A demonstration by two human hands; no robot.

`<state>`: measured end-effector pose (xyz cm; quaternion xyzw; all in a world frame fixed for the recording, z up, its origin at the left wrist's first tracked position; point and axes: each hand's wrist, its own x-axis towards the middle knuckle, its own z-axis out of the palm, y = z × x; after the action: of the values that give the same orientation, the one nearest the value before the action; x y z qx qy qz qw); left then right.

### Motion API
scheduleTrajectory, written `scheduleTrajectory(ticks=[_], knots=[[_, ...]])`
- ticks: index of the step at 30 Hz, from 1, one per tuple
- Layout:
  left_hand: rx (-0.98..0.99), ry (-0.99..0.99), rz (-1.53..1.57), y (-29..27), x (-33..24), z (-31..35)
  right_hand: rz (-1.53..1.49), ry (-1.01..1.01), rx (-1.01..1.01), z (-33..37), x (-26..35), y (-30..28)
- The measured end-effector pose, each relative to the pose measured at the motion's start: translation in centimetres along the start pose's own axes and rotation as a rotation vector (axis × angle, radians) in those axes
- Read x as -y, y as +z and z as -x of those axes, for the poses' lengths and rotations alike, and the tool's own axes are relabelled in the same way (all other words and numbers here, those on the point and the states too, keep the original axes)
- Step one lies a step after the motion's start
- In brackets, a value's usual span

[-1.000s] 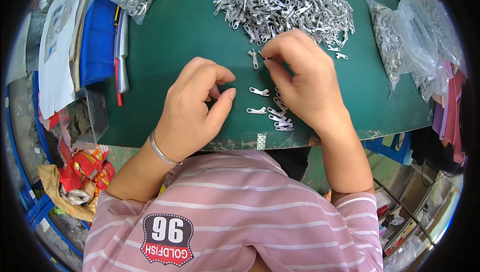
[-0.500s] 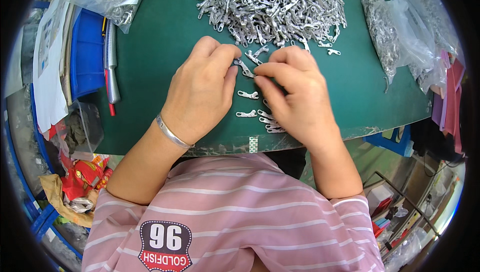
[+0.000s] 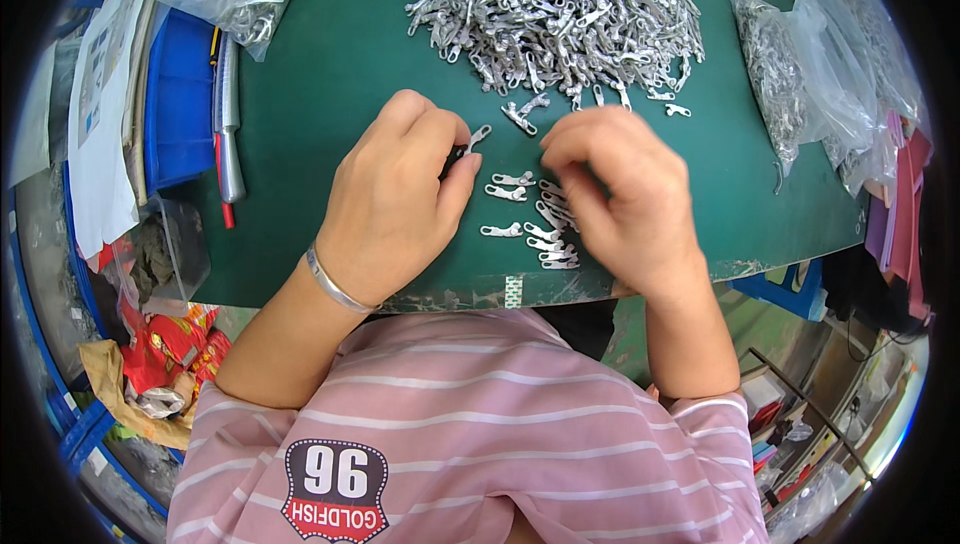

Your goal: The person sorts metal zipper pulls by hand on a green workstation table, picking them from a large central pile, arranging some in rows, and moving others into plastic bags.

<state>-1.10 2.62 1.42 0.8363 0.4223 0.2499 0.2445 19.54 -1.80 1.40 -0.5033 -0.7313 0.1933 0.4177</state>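
Note:
My left hand [image 3: 392,206] pinches a small silver zipper pull [image 3: 480,137] between thumb and index finger; its looped end sticks out past the fingertips. My right hand [image 3: 632,206] hovers just right of the loose pieces, fingers curled inward and slightly blurred; whatever they may hold is hidden. Between the hands lie a few single zipper pulls [image 3: 502,231], and beside them a column of several more [image 3: 552,244], partly under the right hand. A couple of overlapping pulls [image 3: 521,118] rest farther off. Beyond them spreads a large pile of the same pulls [image 3: 560,19].
Clear bags of metal parts lie on the green table [image 3: 330,54]: one bag [image 3: 262,19] far left, others [image 3: 775,74] at right. A blue bin [image 3: 182,94], a knife [image 3: 228,134] and a clear plastic box [image 3: 185,244] line the left side. The table's front edge [image 3: 450,296] runs below my wrists.
The hands have drawn apart; the right moved right and slightly nearer, uncovering the column of pulls. Another pull now lies above the single ones. The whole view has shifted slightly.

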Motion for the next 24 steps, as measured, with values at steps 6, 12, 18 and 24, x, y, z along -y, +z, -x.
scheduleTrajectory(ticks=[6, 12, 18, 24], knots=[[0.002, 0.067, 0.049, -0.2, 0.4, 0.0, 0.108, -0.093, 0.070, -2.3, -0.5, 1.4], [0.042, 0.072, 0.066, -0.3, 0.8, 0.4, 0.170, -0.060, 0.087, -1.9, -1.1, 1.0], [0.023, 0.106, 0.067, 0.0, 1.2, 0.4, 0.128, -0.096, 0.193, -2.2, -0.9, 1.2], [0.005, 0.037, 0.125, -0.3, 1.1, 0.6, 0.079, -0.062, 0.163, -1.7, -0.4, 0.1]])
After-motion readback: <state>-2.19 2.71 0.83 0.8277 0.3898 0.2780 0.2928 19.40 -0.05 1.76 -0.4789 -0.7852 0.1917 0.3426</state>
